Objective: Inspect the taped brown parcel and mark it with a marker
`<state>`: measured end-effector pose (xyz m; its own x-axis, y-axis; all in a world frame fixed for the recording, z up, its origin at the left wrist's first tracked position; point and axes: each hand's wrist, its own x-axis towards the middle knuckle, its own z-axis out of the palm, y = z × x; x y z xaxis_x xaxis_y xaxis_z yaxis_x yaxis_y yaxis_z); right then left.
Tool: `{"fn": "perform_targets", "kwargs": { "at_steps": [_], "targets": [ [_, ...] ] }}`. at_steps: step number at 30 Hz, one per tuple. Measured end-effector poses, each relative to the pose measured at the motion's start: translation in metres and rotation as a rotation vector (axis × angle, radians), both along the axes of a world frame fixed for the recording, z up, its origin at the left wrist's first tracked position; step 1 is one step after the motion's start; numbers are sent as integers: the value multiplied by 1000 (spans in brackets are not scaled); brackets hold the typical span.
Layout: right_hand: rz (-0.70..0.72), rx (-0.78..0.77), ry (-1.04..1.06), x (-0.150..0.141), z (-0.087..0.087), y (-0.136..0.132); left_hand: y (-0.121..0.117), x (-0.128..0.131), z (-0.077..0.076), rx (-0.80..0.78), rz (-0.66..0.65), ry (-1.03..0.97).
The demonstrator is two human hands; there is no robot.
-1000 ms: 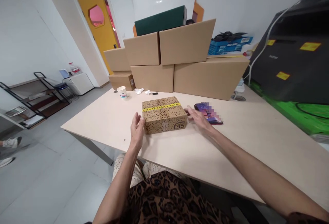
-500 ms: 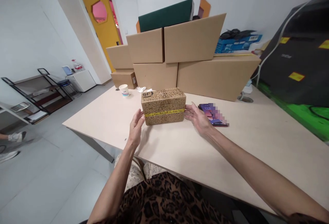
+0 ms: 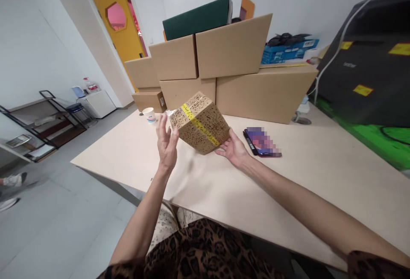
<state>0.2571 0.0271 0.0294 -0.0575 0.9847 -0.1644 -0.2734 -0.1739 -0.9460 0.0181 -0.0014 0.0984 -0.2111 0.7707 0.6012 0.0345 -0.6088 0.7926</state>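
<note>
A brown patterned cardboard box (image 3: 200, 122) with a yellow tape stripe hangs tilted above the pale table (image 3: 304, 172), one corner pointing down. My left hand (image 3: 166, 142) presses its upper left end, fingers spread upward. My right hand (image 3: 233, 150) supports its lower right end from beneath, palm up. The box is held between the two hands, clear of the tabletop. A phone (image 3: 262, 142) lies flat on the table just right of my right hand.
Plain cardboard boxes (image 3: 233, 53) are stacked along the table's far side, a green box (image 3: 197, 18) on top. A paper cup (image 3: 149, 114) stands at far left. A black machine (image 3: 368, 70) is on the right. Beyond the left edge stand a shelf rack (image 3: 41, 121) and another person's shoes (image 3: 9, 181).
The box lay flat on the table, was tipped onto its long side, and is now lifted off the table and turned diagonally between both hands.
</note>
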Motion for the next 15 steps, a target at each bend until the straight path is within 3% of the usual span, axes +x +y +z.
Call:
{"fn": "perform_targets", "kwargs": {
  "at_steps": [2, 4, 6, 10, 15],
  "targets": [
    [-155, 55, 17, 0, -7, 6, 13, 5, -3, -180, 18, -138],
    [-261, 137, -2, 5, -11, 11, 25, 12, -10, -393, -109, -154],
    [-265, 194, -11, 12, -13, 15, 33, 19, -17, -506, -254, -104],
    [-196, 182, 61, 24, -15, 16, 43, 33, -22, -448, -370, -95],
    [-246, 273, -38, 21, -20, 11, 52, 38, -24, -256, -340, -220]
  ]
}}
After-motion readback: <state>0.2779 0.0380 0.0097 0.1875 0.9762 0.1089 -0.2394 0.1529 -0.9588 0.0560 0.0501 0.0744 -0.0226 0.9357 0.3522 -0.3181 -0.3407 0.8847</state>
